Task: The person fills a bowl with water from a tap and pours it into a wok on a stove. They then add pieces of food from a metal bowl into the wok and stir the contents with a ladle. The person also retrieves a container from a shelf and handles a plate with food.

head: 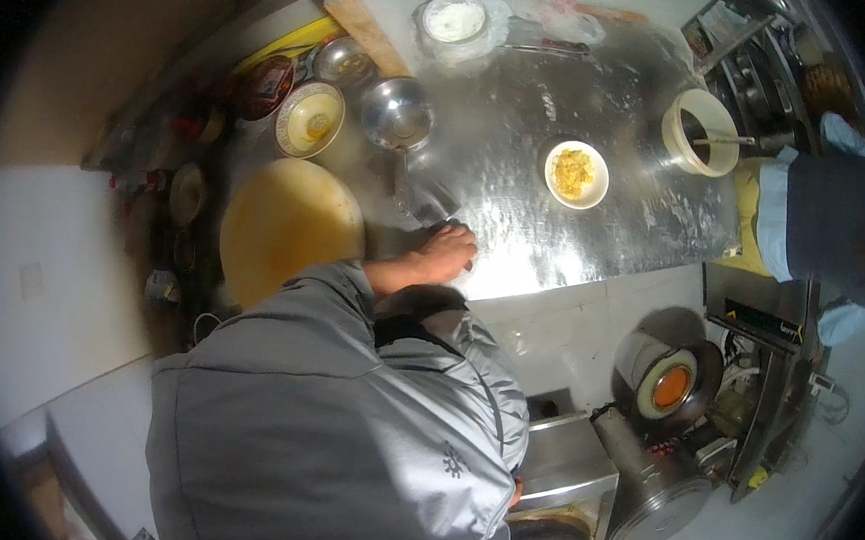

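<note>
My left hand (pixel 448 254) rests at the front edge of the steel table, its fingers curled round the dark handle of a flat metal blade (pixel 433 204), apparently a cleaver. Only a sliver of my right hand (pixel 517 491) shows beside the grey jacket; whether it holds anything is hidden. A round yellowish board (pixel 293 223) lies left of my left hand. Beyond the blade is a steel ladle or small pan (pixel 397 113) with a long handle. A white bowl (pixel 595 177) of yellow food stands farther right.
Bowls (pixel 289 121) and a wooden block (pixel 366 28) stand at the back left. A bowl of white powder (pixel 454 18) is at the back, a white tub (pixel 727 159) at the right. A co-worker's dark sleeve (pixel 842 216) is beyond it. Low right are a wok (pixel 708 364) and steel pot (pixel 660 512).
</note>
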A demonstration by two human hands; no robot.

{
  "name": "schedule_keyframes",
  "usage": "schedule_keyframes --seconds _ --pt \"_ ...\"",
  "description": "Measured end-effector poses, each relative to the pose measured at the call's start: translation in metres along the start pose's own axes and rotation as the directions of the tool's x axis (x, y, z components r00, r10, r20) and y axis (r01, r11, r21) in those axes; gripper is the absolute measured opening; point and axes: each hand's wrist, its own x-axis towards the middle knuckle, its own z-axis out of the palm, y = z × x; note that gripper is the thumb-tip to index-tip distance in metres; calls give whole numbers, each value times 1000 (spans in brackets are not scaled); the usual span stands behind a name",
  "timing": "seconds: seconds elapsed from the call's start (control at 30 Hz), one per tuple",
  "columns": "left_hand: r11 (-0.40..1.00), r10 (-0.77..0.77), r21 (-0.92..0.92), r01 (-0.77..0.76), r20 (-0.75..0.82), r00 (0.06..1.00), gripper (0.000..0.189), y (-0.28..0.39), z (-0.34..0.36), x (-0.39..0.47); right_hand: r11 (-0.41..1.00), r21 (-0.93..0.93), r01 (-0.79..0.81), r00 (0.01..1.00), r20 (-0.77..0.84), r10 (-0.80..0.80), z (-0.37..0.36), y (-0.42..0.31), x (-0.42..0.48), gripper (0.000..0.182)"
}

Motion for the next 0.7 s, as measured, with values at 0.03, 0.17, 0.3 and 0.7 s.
schedule_keyframes --seconds 0.03,0.17,0.3,0.7 --pt "1000 -23 -2 23 47 999 13 -4 -1 1 1000 20 -15 1000 -3 15 1 3 3 36" --pt "904 -272 -279 323 208 940 19 12 -34 27 994 112 -1 1000 1 1 -3 64 17 32" --pt "602 -458 -703 379 85 885 33 -10 22 114 999 11 -45 999 18 44 -6 -13 -8 31" --pt "-81 -561 -970 230 235 794 34 5 33 234 985 0 -171 985 -3 171 -22 -46 -78 31"
